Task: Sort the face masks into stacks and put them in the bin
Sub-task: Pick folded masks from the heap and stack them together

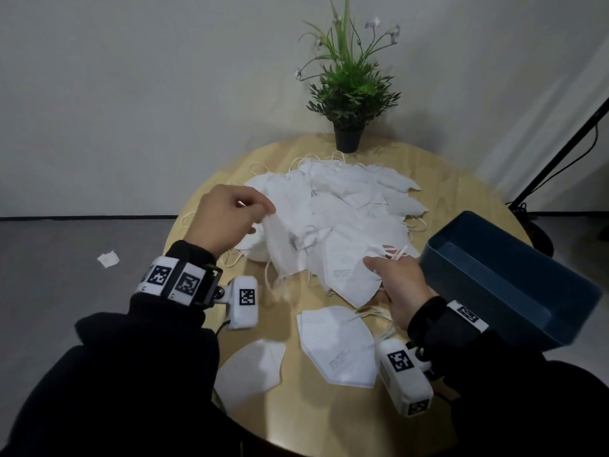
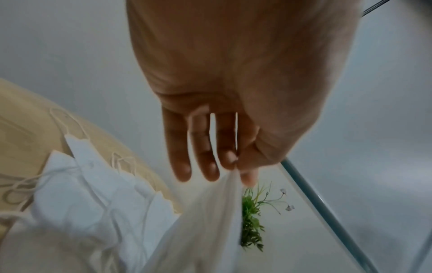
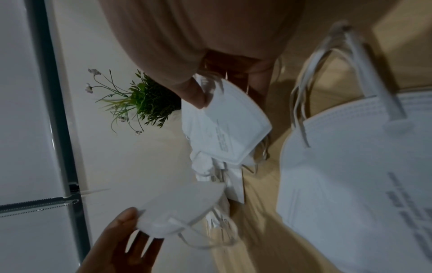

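Two masks [image 1: 339,344] lie flat nearest, before the pile [image 1: 333,209]; left hand [image 1: 227,222] pinches a mask [image 1: 280,245] at the pile's left, right hand [image 1: 400,285] grips one [image 1: 346,268] at its front; bin [image 1: 514,278] right of pile

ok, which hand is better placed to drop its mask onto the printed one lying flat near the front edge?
Probably the right hand. It pinches a printed mask directly above the flat printed mask. The left hand holds a plain mask farther away, across the pile.
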A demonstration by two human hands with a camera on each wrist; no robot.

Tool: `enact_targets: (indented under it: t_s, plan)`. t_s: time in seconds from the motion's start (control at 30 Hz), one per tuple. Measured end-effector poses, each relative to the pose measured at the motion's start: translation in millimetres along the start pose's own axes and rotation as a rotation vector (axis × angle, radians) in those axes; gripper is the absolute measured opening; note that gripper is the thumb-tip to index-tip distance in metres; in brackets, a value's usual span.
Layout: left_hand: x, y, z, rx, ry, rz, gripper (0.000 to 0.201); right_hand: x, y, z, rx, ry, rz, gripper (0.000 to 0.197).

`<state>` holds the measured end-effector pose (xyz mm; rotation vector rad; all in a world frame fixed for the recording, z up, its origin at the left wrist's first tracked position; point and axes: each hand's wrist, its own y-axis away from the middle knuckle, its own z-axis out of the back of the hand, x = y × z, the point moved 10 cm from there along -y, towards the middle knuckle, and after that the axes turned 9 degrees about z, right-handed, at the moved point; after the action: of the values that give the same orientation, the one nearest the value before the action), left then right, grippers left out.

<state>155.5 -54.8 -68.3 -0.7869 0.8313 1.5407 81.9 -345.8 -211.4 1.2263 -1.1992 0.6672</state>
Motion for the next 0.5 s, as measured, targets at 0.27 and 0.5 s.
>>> enact_targets:
  t_s: [0.27,0.5]
  plan:
    - [-33,10,20,-0.02,0.557,-0.148,0.028,0,5,-12,0.076,-0.117,-0.04,0.018]
    - [-9,7,-22,0.016,0.418,0.032,0.027,8,12,-25,0.131,-0.387,-0.065,0.027]
